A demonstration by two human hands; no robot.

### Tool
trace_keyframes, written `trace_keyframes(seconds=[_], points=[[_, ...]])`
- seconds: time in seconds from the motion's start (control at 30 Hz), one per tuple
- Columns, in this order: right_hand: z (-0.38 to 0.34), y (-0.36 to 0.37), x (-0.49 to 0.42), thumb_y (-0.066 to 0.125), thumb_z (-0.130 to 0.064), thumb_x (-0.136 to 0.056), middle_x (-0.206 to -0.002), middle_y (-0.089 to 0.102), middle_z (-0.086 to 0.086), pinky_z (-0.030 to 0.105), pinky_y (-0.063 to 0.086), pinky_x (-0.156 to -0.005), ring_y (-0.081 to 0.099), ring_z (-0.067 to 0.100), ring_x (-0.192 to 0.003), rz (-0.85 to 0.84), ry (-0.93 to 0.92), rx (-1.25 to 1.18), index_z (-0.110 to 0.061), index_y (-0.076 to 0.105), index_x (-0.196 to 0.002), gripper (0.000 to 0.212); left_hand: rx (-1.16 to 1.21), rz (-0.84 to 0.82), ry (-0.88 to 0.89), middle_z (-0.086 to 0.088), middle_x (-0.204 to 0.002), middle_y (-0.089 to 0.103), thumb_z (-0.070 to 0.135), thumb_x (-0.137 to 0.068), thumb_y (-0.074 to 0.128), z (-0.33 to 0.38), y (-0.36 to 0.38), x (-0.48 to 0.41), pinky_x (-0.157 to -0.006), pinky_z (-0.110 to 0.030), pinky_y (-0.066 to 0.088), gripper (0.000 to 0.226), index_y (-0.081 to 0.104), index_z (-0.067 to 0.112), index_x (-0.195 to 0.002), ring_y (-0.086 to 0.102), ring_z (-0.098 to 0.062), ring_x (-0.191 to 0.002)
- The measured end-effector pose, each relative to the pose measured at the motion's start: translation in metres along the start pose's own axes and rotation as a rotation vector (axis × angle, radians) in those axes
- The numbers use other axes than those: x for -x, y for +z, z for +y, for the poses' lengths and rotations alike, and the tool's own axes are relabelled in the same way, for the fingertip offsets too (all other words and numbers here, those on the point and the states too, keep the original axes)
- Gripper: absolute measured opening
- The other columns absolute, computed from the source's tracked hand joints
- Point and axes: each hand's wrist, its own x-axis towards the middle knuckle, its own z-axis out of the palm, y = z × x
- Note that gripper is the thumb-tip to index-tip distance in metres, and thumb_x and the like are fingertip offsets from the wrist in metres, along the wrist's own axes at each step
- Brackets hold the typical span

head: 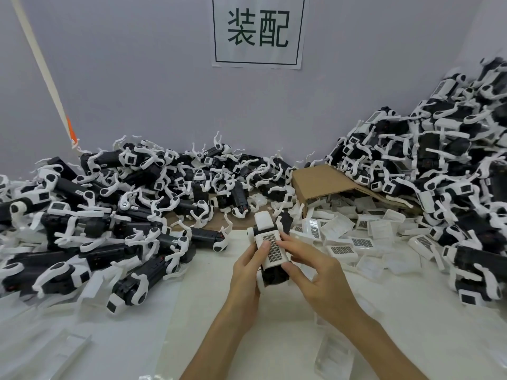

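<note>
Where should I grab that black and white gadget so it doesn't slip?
Probably by its long flat sides, coming from left and right. The gadget is a narrow block with white parts sticking out at its far end, so the near body is easiest. The left hand wraps one side, and the right hand pinches the grid panel.
</note>
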Motion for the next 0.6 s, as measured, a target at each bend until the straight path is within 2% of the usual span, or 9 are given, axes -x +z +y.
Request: trace_keyframes(seconds=[0.17, 0.37, 0.47, 0.6], points=[[-0.0026, -0.0027, -0.0001, 0.072, -0.008, -0.09, -0.137, 0.06, -0.02, 0.016, 0.048, -0.095, 0.052, -0.002, -0.129, 0.012, -0.006, 0.024, -0.03, 0.066, -0.126, 0.042, 0.003, 0.014, 0.002, -0.009, -0.126, 0.07, 0.039, -0.088, 0.063, -0.0006, 0.001, 0.0004, -0.088, -0.036, 0.058, 0.044, 0.068, 0.021, -0.128, 0.065, -0.027, -0.12], [-0.0037, -0.0031, -0.0009, 0.074, -0.009, -0.087, -0.13, 0.062, -0.022, 0.012, 0.048, -0.088, 0.055, -0.002, -0.123, 0.037, -0.017, 0.075, -0.033, 0.068, -0.119, 0.041, -0.007, 0.043, 0.004, -0.011, -0.122, 0.071, 0.039, -0.085, 0.065, -0.0022, 0.0002, 0.0007, -0.091, -0.041, 0.056, 0.04, 0.073, 0.021, -0.121, 0.066, -0.03, -0.117], [-0.004, -0.0041, -0.0013, 0.073, -0.01, -0.086, -0.127, 0.065, -0.023, 0.016, 0.051, -0.084, 0.059, 0.001, -0.119, 0.052, -0.006, 0.063, -0.034, 0.07, -0.117, 0.038, -0.024, 0.039, 0.01, -0.012, -0.122, 0.071, 0.039, -0.087, 0.065, -0.0024, -0.0001, 0.001, -0.087, -0.04, 0.057, 0.038, 0.073, 0.022, -0.121, 0.067, -0.029, -0.116], [-0.005, -0.004, -0.0013, 0.073, -0.011, -0.086, -0.123, 0.067, -0.021, 0.028, 0.055, -0.08, 0.066, 0.007, -0.106, 0.052, 0.022, 0.036, -0.032, 0.071, -0.113, 0.034, -0.034, 0.037, 0.016, -0.01, -0.123, 0.071, 0.039, -0.084, 0.071, -0.0004, -0.0006, 0.0012, -0.088, -0.04, 0.057, 0.041, 0.073, 0.023, -0.121, 0.067, -0.027, -0.116]])
